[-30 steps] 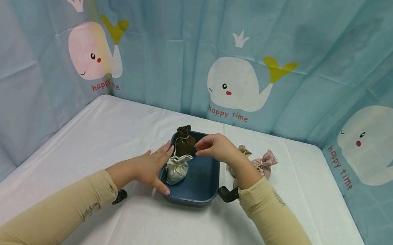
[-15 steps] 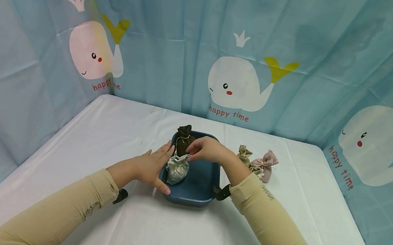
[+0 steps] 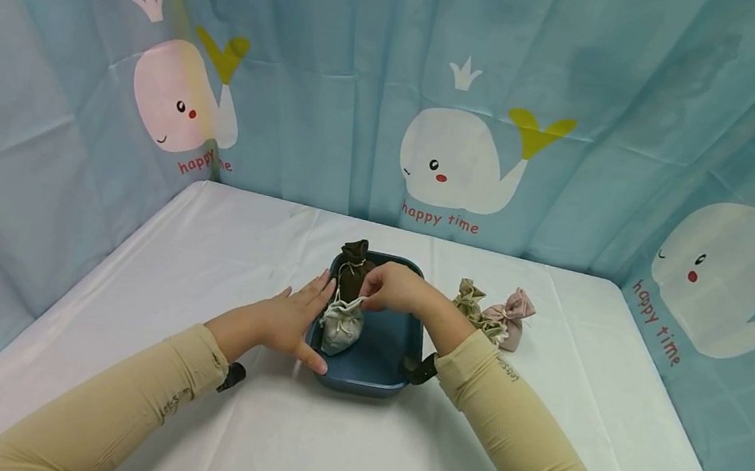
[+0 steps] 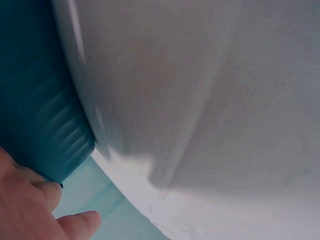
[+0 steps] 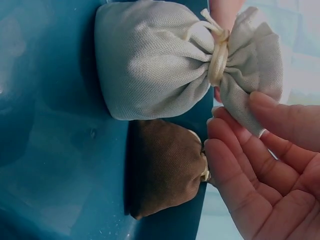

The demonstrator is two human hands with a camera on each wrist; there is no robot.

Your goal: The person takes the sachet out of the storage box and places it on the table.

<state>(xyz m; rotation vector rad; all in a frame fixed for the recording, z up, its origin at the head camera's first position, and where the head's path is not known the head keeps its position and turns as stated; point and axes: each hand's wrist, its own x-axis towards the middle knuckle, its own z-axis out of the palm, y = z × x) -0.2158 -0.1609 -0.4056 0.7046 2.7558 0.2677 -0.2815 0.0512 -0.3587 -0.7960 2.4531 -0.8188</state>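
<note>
A blue rectangular tray [image 3: 383, 353] sits on the white-covered table. Along its left side lie a pale grey drawstring pouch [image 3: 340, 332] and, behind it, a dark brown one [image 3: 351, 284]. My right hand [image 3: 399, 288] pinches the gathered top of the pale pouch between thumb and fingers; the right wrist view shows this pouch [image 5: 155, 60] tied with a cream cord. Below it there, the brown pouch [image 5: 167, 170] leans at the tray wall. With fingers spread, my left hand [image 3: 288, 324] rests against the tray's left side. Its fingertips touch the tray wall [image 4: 40, 100] in the left wrist view.
To the right of the tray, partly behind my right forearm, lie an olive-tan pouch [image 3: 469, 297], a pink pouch [image 3: 513, 317] and another with a pale frilled top [image 3: 494, 332]. A blue whale-print curtain [image 3: 338, 101] hangs behind and beside the table.
My right hand has moved left and slightly toward me, from beside the brown pouch to the pale pouch's top, which it now pinches. My left hand has stayed in place.
</note>
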